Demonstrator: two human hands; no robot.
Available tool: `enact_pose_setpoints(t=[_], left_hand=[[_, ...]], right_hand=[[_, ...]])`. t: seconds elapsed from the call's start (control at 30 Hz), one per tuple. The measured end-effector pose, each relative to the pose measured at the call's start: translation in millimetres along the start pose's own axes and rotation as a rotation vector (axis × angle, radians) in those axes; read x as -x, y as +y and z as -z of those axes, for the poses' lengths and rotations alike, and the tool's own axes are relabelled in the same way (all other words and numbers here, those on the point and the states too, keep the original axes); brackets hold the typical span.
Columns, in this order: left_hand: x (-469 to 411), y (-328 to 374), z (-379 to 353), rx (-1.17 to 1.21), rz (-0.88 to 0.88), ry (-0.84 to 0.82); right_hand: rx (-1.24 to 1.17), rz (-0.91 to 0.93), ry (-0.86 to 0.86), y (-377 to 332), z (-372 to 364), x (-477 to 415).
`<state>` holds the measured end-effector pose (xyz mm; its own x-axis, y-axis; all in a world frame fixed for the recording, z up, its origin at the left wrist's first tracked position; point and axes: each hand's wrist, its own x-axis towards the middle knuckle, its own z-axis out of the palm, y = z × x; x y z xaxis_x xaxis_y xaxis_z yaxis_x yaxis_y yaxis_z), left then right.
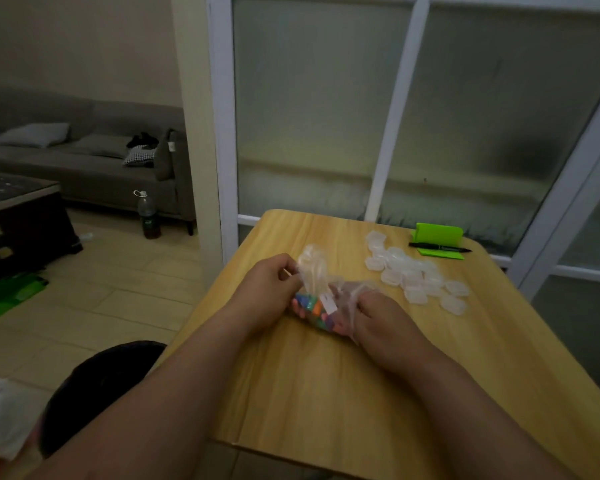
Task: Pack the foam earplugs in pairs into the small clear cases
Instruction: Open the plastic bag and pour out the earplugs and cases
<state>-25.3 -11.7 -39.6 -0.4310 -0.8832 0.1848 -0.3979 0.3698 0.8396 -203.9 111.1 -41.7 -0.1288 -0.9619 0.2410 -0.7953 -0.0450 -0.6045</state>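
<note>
A clear plastic bag [317, 271] filled with coloured foam earplugs [314, 308] sits between my two hands over the wooden table [326, 393]. My left hand [274, 289] pinches the bag's upper part with its fingers closed on the plastic. My right hand [381, 317] grips the bag's right side, the plastic draped over its fingers. A white label hangs on the bag's front. A heap of several small clear cases [416, 275] lies on the table to the right of the bag, apart from both hands.
A green phone stand [439, 233] and a black marker [440, 248] lie at the table's far right, by a frosted glass partition [326, 116]. Left of the table are tiled floor, a bottle [148, 216], a grey sofa [84, 157] and a dark low table [21, 223].
</note>
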Motion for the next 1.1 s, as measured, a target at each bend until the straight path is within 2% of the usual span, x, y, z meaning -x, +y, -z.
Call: enact_pose_setpoints(t=[0.1,0.27,0.37,0.43,0.53,0.73,0.87,0.97,1.1], left_hand=[[-2.1,-0.9,0.6,0.042,-0.012,0.057],[-3.9,0.0,1.3,0.085,-0.005,0.068],[-3.5,-1.8,1.9,0.163,0.071,0.028],[-3.0,-1.9,2.3,0.105,0.058,-0.002],[-1.0,0.6,1.5,0.055,0.018,-0.014],[-2.1,3.5,-3.5,0.216,0.007,-0.012],[-1.1,5.6,-3.3,0.302,0.02,-0.034],[-2.7,4.8,-3.0,0.226,0.027,-0.046],[-3.6,2.2,-1.2,0.154,0.074,-0.01]], right_hand=[[0.003,-0.026,0.008,1.3,-1.8,-0.6],[-0.037,-0.039,0.116,-1.0,-5.4,-6.6],[-0.061,-0.084,0.15,2.1,-4.0,-10.1],[-0.077,-0.104,0.159,6.5,-5.4,-11.5],[-0.032,-0.045,0.149,10.2,-9.5,-12.6],[0.014,0.148,0.053,-5.0,-6.1,-7.6],[0.08,0.135,0.049,-5.5,-7.1,-11.1],[0.096,0.149,0.101,-3.3,-9.0,-14.4],[0.024,0.07,0.131,3.9,-15.3,-22.9]])
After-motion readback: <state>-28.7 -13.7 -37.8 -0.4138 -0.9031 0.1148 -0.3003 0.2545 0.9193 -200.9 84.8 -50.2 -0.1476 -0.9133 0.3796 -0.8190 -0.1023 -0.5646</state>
